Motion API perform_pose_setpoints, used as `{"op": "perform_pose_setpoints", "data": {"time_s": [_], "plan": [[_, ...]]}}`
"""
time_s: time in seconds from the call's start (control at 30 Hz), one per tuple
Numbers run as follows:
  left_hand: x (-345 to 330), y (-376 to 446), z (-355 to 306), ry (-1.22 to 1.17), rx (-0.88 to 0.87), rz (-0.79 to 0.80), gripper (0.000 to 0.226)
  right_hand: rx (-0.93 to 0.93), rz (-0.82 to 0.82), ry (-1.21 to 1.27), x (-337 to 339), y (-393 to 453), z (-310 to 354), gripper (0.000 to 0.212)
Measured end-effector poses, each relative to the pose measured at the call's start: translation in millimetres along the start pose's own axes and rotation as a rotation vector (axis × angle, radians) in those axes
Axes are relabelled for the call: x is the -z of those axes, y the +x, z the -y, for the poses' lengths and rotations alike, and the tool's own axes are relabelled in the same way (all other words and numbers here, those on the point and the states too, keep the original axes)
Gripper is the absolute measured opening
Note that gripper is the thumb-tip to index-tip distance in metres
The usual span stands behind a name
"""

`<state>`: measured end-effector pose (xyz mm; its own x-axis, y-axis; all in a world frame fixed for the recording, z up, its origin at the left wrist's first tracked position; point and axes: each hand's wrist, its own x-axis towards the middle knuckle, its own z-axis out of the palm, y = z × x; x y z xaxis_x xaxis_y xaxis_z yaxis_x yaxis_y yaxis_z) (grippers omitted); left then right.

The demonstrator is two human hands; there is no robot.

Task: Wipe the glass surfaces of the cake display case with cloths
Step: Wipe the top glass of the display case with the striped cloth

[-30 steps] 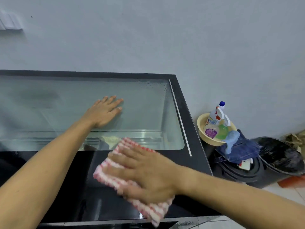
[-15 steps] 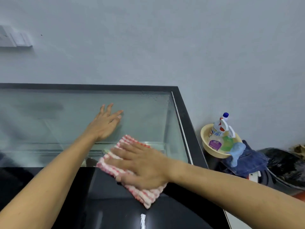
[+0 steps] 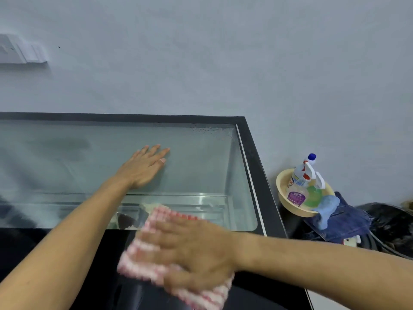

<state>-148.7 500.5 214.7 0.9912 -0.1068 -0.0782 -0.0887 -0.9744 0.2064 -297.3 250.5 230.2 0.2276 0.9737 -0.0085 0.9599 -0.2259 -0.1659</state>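
While my left hand [image 3: 144,167] lies flat on the glass top [image 3: 196,157] of the cake display case [image 3: 260,166], fingers straight and spread a little, palm down, my right hand [image 3: 196,249] presses a pink-and-white striped cloth [image 3: 143,258] against the case nearer to me. That right hand is also laid out flat, fingers extended over the cloth rather than curled round it, though it is blurred and I cannot make out the fingertips cleanly. From where I watch, the cloth sits across the line where the clear glass meets the dark glossy panel [image 3: 55,249] at the front, with its far edge over the glass and its near corner hanging toward the bottom of the view. Small droplets show on the glass near the far right corner, just inside the black frame. Through the glass I see a metal shelf [image 3: 201,202] inside the case and something dark and something pale on it, partly hidden by the cloth; I cannot tell what they are. To the right of the case, lower down and against the grey wall [image 3: 223,52], a cream bowl [image 3: 281,186] holds two spray bottles [image 3: 299,182], one with a blue cap, and a light blue cloth [image 3: 327,206] drapes over its rim onto folded blue denim fabric [image 3: 348,222]. A dark bin [image 3: 393,222] stands just beyond that. A white fitting [image 3: 22,52] is mounted on the wall at upper left.
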Motion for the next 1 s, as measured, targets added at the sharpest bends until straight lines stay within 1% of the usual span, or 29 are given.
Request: {"op": "perform_pose_setpoints", "data": {"time_s": [0.03, 0.07, 0.1, 0.13, 0.17, 0.23, 0.27, 0.3, 0.33, 0.37, 0.47, 0.5, 0.53, 0.57, 0.6, 0.63, 0.73, 0.77, 0.8, 0.83, 0.87, 0.9, 0.93, 0.97, 1.0], "plan": [[0.9, 0.8, 0.5, 0.001, -0.005, 0.001, 0.053, 0.079, 0.019, 0.014, -1.2, -6.3, -4.6, 0.061], [1.0, 1.7, 0.4, -0.002, -0.008, 0.003, 0.053, 0.096, 0.015, -0.003, 6.5, -10.0, -21.2, 0.059], [0.7, 2.4, 0.2, -0.006, -0.008, 0.004, 0.053, 0.029, 0.008, -0.003, 16.6, -7.4, -49.5, 0.058], [0.6, 3.3, 0.0, -0.008, -0.007, 0.001, 0.053, -0.106, -0.009, 0.012, 27.4, -3.8, -86.8, 0.059], [0.0, 3.7, -0.1, -0.009, -0.006, -0.002, 0.053, -0.287, -0.041, 0.056, 38.2, -3.3, -128.9, 0.062], [-0.4, 3.9, 0.2, -0.005, -0.006, -0.011, 0.054, -0.709, -0.139, 0.071, 52.9, -9.5, -202.1, 0.067], [-1.0, 4.5, 0.2, 0.0, -0.004, -0.014, 0.053, -0.869, -0.162, 0.04, 51.4, -10.4, -224.1, 0.067], [-1.6, 5.4, 0.5, 0.005, 0.001, -0.017, 0.054, -0.956, -0.17, 0.006, 46.7, -4.2, -228.5, 0.069], [-1.8, 7.0, 0.5, 0.011, 0.007, -0.018, 0.054, -0.941, -0.147, -0.048, 39.7, 8.5, -218.4, 0.071], [-2.7, 8.7, 0.3, 0.016, 0.013, -0.018, 0.054, -0.831, -0.123, -0.071, 31.2, 22.1, -193.9, 0.071], [-0.4, 16.3, 0.1, 0.016, 0.018, -0.011, 0.054, -0.336, -0.068, -0.055, 8.8, 25.5, -88.5, 0.062], [0.2, 17.9, 0.9, 0.013, 0.018, -0.011, 0.054, -0.193, -0.054, -0.049, 5.4, 11.3, -59.8, 0.062], [0.1, 17.9, 1.8, 0.014, 0.019, -0.011, 0.053, -0.104, -0.032, -0.017, 6.2, -7.0, -48.4, 0.061], [0.2, 17.6, 2.6, 0.019, 0.019, -0.01, 0.053, -0.09, -0.014, 0.026, 11.7, -24.1, -53.2, 0.06], [-1.0, 16.7, 3.3, 0.022, 0.022, -0.01, 0.053, -0.138, -0.01, 0.035, 17.5, -36.7, -69.7, 0.058], [-2.2, 16.2, 3.0, 0.024, 0.026, -0.015, 0.053, -0.235, -0.038, 0.034, 22.6, -43.8, -94.4, 0.056], [-1.8, 14.9, -1.1, 0.024, 0.018, -0.023, 0.054, -0.671, -0.127, -0.001, 39.1, -39.7, -176.2, 0.057], [-1.2, 14.6, -1.9, 0.022, 0.016, -0.024, 0.054, -0.82, -0.168, 0.023, 39.0, -30.3, -188.7, 0.059], [-1.1, 14.3, -2.3, 0.021, 0.015, -0.025, 0.054, -0.912, -0.177, 0.027, 38.3, -17.6, -185.7, 0.061], [-0.4, 14.5, -2.3, 0.021, 0.016, -0.022, 0.055, -0.91, -0.165, -0.015, 34.0, -3.1, -171.5, 0.062], [0.2, 14.7, -1.6, 0.026, 0.017, -0.018, 0.056, -0.815, -0.163, -0.052, 30.3, 7.3, -148.9, 0.062], [1.7, 14.4, -0.9, 0.035, 0.004, -0.003, 0.061, -0.65, -0.15, -0.08, 25.9, 9.8, -120.1, 0.061], [3.0, 11.0, 0.6, 0.038, -0.027, 0.027, 0.07, -0.472, -0.116, -0.088, 19.2, 3.5, -87.8, 0.061], [3.4, 4.7, 2.0, 0.037, -0.087, 0.05, 0.083, -0.342, -0.085, -0.066, 12.9, -10.6, -55.1, 0.06], [2.4, -2.7, 4.1, 0.044, -0.173, 0.064, 0.093, -0.279, -0.072, -0.033, 6.0, -29.6, -36.4, 0.059]]}}
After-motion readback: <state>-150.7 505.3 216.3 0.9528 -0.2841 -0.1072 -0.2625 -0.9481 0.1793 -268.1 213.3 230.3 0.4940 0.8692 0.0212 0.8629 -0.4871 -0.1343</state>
